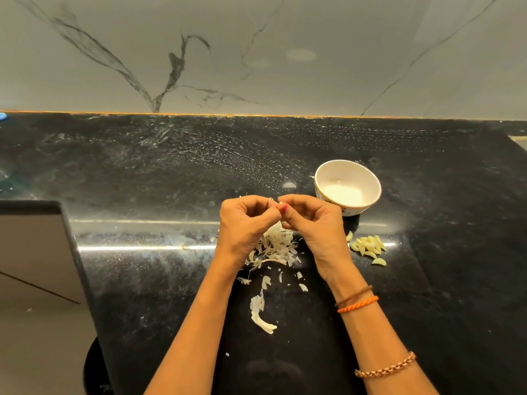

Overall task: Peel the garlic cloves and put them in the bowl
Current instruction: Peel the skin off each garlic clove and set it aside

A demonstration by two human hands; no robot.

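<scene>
Garlic clove (279,206), small and mostly hidden, sits pinched between the fingertips of both hands just above the centre of the frame; only a pale sliver with a bit of papery skin shows. The left hand (245,223) and right hand (315,223) both have their fingers curled tight around it, knuckles toward the camera, so peeling appears to be the step in hand.

Below the hands lies a heap of peels (275,246): thin, dry, off-white flakes, some curled, with one longer strip (261,315) lower down on the bench (142,166), a glossy black stone surface flecked with white.

To the right of the hands, peeled cloves (368,246) lie in a small cluster, smooth, yellowish and crescent-shaped, one (379,262) a little apart. The bowl (320,178), white glazed ceramic with a round rim, stands upper right of the hands and looks empty, though glare masks its bottom.

Judging by this, the transfer has not begun. The next move likely calls for stripping the last skin with the nails, then gathering the slippery cloves into the bowl.
</scene>
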